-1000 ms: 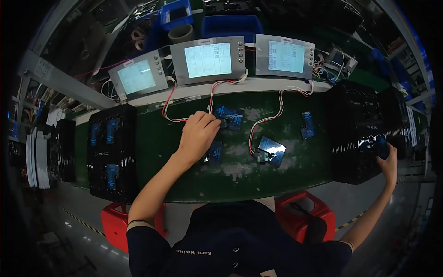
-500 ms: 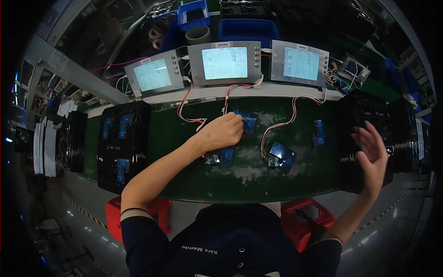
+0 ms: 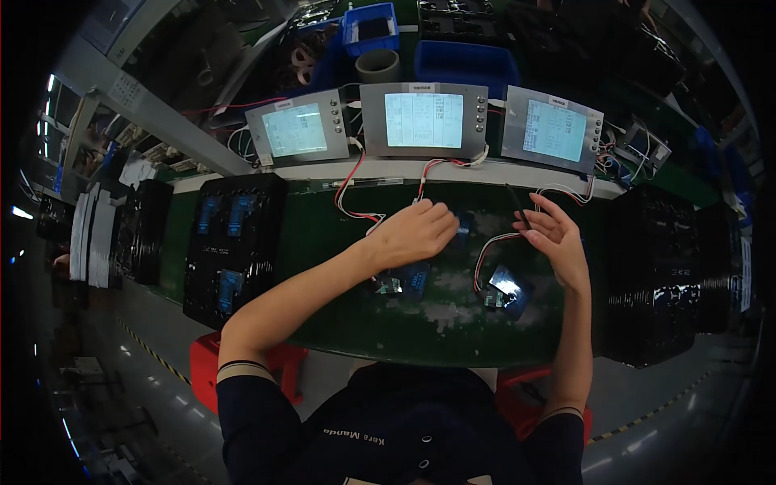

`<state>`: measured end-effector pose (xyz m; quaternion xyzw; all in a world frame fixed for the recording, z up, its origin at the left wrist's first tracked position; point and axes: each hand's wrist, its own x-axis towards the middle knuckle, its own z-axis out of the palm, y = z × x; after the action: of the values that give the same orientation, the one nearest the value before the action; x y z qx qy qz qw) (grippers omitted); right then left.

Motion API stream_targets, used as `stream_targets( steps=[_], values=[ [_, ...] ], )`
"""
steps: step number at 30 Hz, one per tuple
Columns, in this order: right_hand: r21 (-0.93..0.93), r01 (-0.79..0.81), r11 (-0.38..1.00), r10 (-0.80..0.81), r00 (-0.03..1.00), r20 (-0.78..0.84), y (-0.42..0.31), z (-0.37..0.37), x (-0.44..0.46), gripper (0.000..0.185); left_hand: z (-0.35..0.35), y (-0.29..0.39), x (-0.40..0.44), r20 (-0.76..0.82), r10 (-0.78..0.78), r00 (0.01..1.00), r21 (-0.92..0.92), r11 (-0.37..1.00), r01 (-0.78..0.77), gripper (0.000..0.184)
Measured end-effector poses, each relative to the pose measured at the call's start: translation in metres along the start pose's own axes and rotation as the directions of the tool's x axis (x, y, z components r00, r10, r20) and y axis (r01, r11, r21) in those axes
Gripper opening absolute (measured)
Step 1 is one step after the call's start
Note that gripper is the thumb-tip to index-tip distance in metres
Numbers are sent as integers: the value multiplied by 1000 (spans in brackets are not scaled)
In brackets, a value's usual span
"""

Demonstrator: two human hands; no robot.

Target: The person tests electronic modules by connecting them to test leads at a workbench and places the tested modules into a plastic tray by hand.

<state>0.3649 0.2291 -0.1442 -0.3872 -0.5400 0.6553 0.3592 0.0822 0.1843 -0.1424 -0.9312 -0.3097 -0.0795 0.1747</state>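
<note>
My left hand (image 3: 411, 235) is over the middle of the green bench, its fingers curled closed. Whatever they grip is hidden under them. Beside its fingertips lies a blue-wrapped flat pack (image 3: 464, 229), partly covered. My right hand (image 3: 559, 246) is raised above the bench, pinching a thin dark flat piece (image 3: 518, 210) seen nearly edge-on. Below my left wrist another blue pack (image 3: 417, 279) lies with a small circuit board (image 3: 390, 285) at its side. Below and left of my right hand, a shiny blue pack (image 3: 512, 289) rests next to a wired circuit board (image 3: 494, 299).
Three lit display units, left (image 3: 295, 129), middle (image 3: 424, 120) and right (image 3: 554, 129), stand along the back, with red and white wires running from them. A black tray (image 3: 234, 271) at left carries blue packs. Black wrapped stacks (image 3: 655, 279) stand at right. Blue bins (image 3: 465, 65) are behind.
My right hand has moved left from the black stack and now holds a thin dark piece. My left hand stays closed by the same pack. The view has shifted slightly.
</note>
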Motion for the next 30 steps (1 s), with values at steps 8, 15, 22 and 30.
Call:
stream_targets(
  steps=[8,15,22,30],
  values=[
    [73,31,997,-29,999,-27,7,-4,-3,65,14,-34,38,248,-165,955,-318,917,241,69],
    [174,61,983,-67,997,28,4,-13,-5,64,-23,-48,0,277,-453,847,-895,199,399,11],
    [168,79,983,-96,991,93,3,-7,-5,66,-94,-58,-117,259,-882,393,-923,-106,371,29],
    [151,69,986,-87,989,122,2,-5,-4,66,-169,-32,-371,196,-972,-126,-661,-226,715,40]
  ],
)
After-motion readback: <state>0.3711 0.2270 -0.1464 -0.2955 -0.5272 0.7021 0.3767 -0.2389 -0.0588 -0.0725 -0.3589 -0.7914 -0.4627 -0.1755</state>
